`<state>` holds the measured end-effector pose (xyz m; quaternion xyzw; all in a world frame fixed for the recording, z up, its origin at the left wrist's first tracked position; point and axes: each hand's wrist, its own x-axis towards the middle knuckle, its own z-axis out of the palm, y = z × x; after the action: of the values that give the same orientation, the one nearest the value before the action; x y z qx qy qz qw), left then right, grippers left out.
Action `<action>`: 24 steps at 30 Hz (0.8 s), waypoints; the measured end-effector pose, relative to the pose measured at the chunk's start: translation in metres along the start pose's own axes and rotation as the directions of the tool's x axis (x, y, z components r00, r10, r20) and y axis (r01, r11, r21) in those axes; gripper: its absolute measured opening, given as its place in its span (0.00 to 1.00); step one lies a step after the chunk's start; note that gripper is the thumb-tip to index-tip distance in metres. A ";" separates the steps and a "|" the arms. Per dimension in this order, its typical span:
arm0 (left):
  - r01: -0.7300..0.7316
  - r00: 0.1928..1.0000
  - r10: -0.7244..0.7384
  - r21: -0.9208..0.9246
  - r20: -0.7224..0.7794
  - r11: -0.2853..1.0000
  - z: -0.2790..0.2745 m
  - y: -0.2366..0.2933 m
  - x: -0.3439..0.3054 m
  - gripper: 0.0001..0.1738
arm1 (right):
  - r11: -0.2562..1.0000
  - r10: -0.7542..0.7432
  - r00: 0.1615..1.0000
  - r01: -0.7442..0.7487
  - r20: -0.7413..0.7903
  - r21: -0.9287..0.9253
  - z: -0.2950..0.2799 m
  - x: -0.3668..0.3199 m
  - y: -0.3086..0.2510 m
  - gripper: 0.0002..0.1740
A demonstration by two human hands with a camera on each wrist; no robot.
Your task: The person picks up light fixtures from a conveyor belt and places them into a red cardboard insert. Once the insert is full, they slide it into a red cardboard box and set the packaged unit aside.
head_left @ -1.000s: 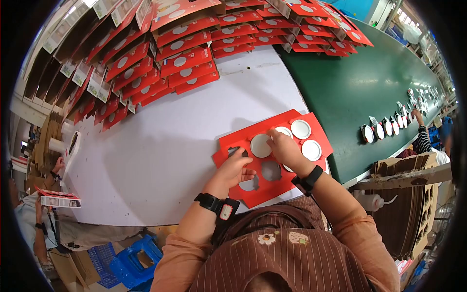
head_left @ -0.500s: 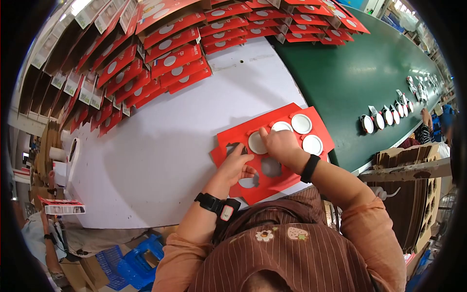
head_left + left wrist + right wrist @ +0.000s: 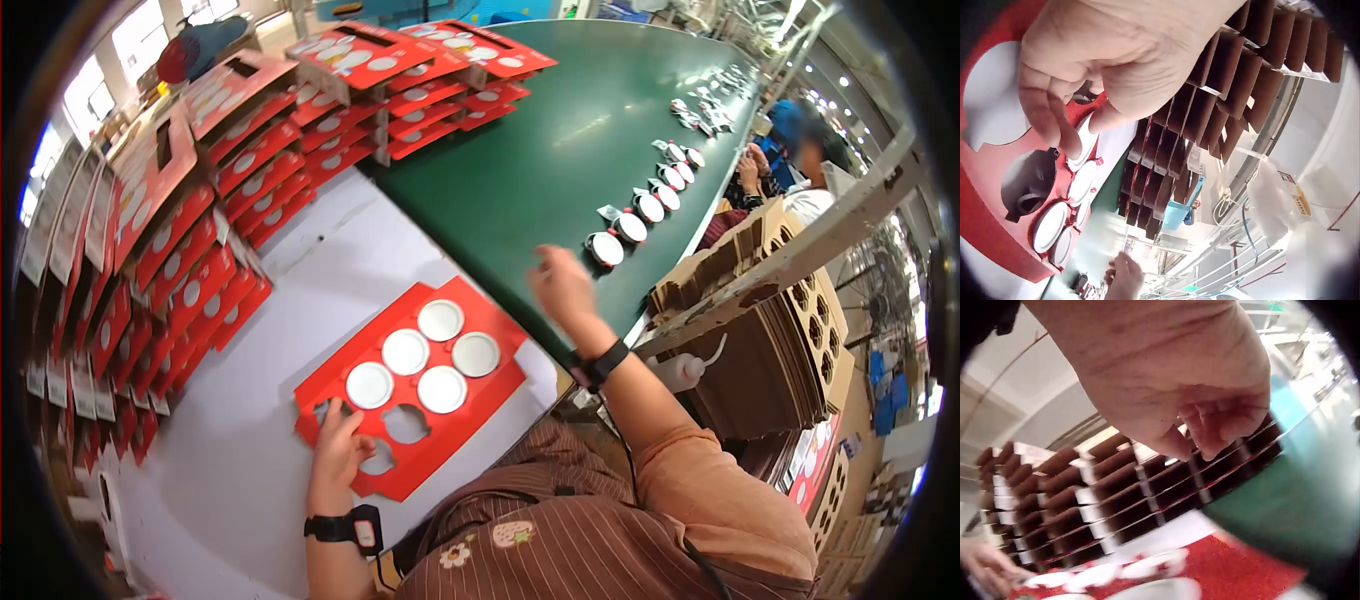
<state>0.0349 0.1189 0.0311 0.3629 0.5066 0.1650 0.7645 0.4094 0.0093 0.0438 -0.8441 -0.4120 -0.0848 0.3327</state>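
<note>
Tabletop (image 3: 240,450) under red card (image 3: 452,436), beside green counter (image 3: 520,150), bright windows (image 3: 140,45) beyond.

The left hand (image 3: 340,450) partly hides one cut-out (image 3: 321,410) in the red card (image 3: 420,461). I can't read the red boxes (image 3: 350,50), and the farthest pieces (image 3: 725,85) on the green bench (image 3: 500,170) are too small to name.

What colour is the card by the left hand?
The card is red; head view shows it best.

A flat red card sheet (image 3: 455,432) is laid slanted on the white desk (image 3: 225,440), lower centre. Five round white discs (image 3: 405,352) are seated in it; open cutouts (image 3: 406,424) are seen beside them.
</note>
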 end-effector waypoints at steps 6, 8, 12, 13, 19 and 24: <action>-0.037 0.989 0.045 0.058 -0.143 0.998 0.003 0.019 0.010 0.38 | 0.700 0.688 0.710 -0.704 -0.151 -0.120 -0.020 0.038 0.131 0.31; -0.051 0.979 0.078 0.143 -0.187 0.988 0.003 0.016 0.014 0.37 | 0.663 0.731 0.670 -0.742 -0.128 -0.097 -0.009 0.036 0.145 0.33; -0.153 0.879 0.312 0.404 -0.361 0.902 0.004 0.003 0.010 0.32 | 0.694 0.720 0.690 -0.718 -0.075 0.055 0.012 0.038 0.160 0.34; -0.207 0.800 0.448 0.517 -0.399 0.830 0.007 0.002 0.007 0.31 | 0.731 0.676 0.732 -0.652 -0.084 0.202 0.015 0.037 0.157 0.33; -0.572 0.662 0.750 0.655 0.014 0.493 0.034 -0.007 0.000 0.22 | 0.659 0.364 0.920 -0.365 0.145 0.658 0.003 0.001 0.042 0.20; -0.785 0.508 0.749 0.587 0.426 0.199 0.115 0.031 -0.044 0.29 | 0.722 -0.150 0.986 0.059 0.073 0.690 -0.017 -0.059 -0.050 0.21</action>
<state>0.1224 0.0682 0.1085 0.8367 0.2599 0.2986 0.3784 0.3357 -0.0165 0.0567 -0.6409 -0.4807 0.1068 0.5889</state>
